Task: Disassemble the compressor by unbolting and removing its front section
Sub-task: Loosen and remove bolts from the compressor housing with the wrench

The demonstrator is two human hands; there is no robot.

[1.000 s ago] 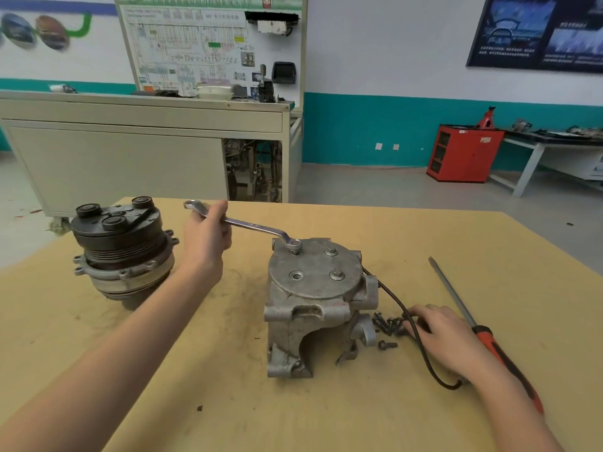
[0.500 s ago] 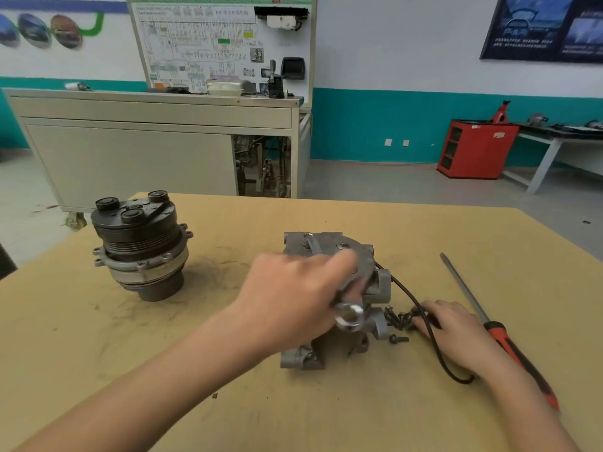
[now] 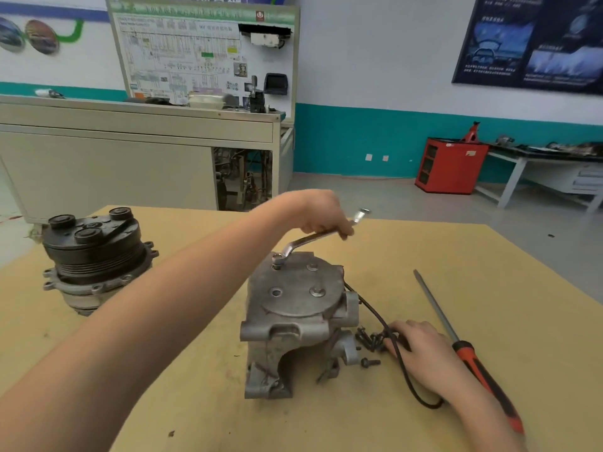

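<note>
Grey cast-metal compressor body (image 3: 293, 321), upright, beneath left hand (image 3: 326, 216) gripping silver offset spanner (image 3: 310, 240) seated on its top. Right hand (image 3: 421, 350) flat, fingers relaxed, just beside it. White diagram board (image 3: 202, 53): lettering unreadable.

- wrench (image 3: 313, 238) in left hand (image 3: 321, 212): shiny polished steel
- screwdriver (image 3: 470, 357) beside right hand (image 3: 421, 350): glossy plastic handle
- compressor body (image 3: 293, 321) between both hands: dull cast metal, rough, grimy
- table (image 3: 424, 256): matt scuffed board

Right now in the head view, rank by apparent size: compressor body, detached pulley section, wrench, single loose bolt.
1. compressor body, narrowly; it sits nearer the camera, so unsure
2. detached pulley section
3. wrench
4. single loose bolt
</note>
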